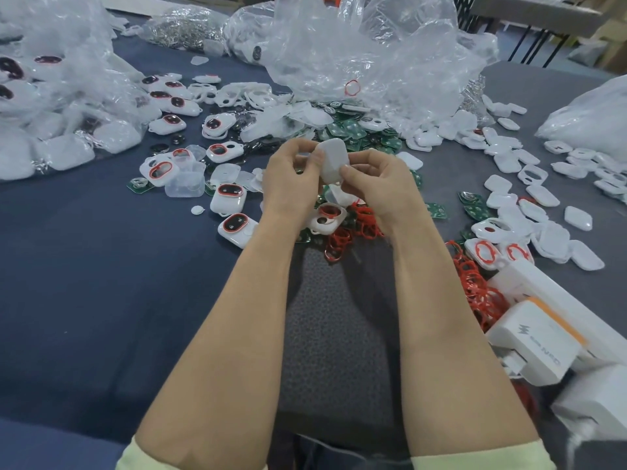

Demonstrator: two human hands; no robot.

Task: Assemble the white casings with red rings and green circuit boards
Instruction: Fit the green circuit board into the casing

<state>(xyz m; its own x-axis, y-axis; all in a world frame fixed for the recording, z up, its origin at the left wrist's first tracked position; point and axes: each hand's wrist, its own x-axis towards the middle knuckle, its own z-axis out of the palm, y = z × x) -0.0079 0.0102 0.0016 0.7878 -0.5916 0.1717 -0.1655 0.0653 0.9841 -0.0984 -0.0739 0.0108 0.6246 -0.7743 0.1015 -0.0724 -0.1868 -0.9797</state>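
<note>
Both my hands hold one white casing [333,158] above the middle of the table. My left hand [291,178] pinches its left edge with the thumb on top. My right hand [376,184] grips its lower right side. The casing's smooth back faces me, so its inside is hidden. Beneath my hands lie a white casing with a red ring [328,219], loose red rings [353,232] and green circuit boards [359,134]. Finished casings with red rings [228,197] lie to the left.
Crumpled clear plastic bags [373,56] rise behind the work spot, and a bag of white parts [51,106] sits at far left. Plain white casing halves [529,205] spread to the right. White boxes [536,337] and more red rings [481,293] lie near the right edge.
</note>
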